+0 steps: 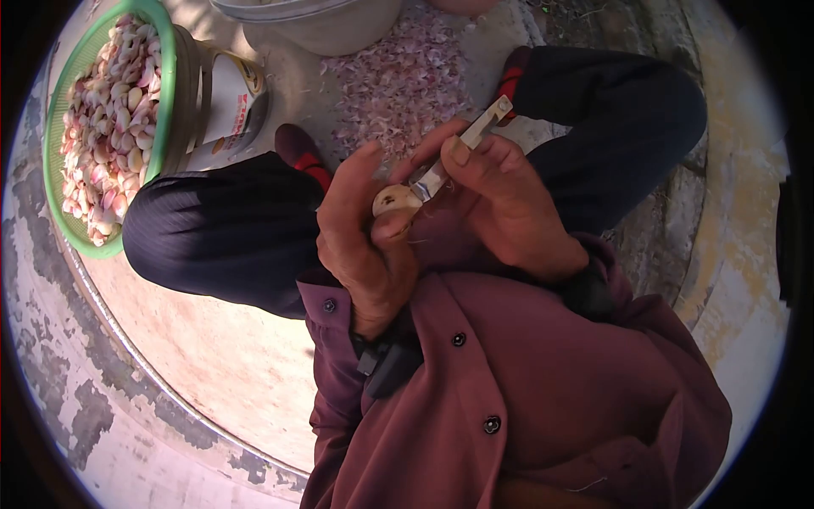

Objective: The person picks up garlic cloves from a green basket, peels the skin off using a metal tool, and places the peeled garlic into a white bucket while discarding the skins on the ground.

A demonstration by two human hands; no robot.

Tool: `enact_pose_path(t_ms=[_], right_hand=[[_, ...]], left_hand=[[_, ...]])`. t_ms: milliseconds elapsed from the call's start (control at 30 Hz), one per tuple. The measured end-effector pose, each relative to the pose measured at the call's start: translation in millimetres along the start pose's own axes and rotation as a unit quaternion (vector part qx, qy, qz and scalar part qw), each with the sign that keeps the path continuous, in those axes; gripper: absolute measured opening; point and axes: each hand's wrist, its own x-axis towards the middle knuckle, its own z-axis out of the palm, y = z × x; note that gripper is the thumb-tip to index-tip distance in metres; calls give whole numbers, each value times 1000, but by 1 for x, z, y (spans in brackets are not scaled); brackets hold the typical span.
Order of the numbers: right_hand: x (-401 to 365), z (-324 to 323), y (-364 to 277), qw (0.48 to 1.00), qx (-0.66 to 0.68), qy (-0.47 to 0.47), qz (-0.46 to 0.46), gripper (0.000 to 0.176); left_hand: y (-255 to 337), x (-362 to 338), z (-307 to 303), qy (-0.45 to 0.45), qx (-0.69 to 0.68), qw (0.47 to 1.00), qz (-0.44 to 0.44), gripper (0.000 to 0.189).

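metal clippers (pixel 485 125) gripped in the right hand (pixel 517 212) meet a pale garlic piece (pixel 392 198) pinched in the left hand (pixel 360 242), centre frame, seemingly unfinished; cloves (pixel 110 127) heap the basket (pixel 169 85) at upper left, purplish skins (pixel 398 81) litter top centre; what remains is unclear.

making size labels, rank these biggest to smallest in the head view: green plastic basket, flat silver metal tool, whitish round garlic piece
1. Green plastic basket, plainly largest
2. Flat silver metal tool, long and thin
3. Whitish round garlic piece
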Motion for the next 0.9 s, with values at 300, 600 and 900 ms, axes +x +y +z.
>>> enact_pose_path(t_ms=[300,600,900], right_hand=[[-6,3,-10,999,-53,-1,10,23],[-9,1,-13,999,-40,-5,7,18],[-9,-11,-9,990,82,-35,105,21]], left_hand=[[-9,1,-15,-67,79,987,123,46],[-14,6,-13,-33,66,974,214,45],[-12,0,-9,-26,40,972,229,51]])
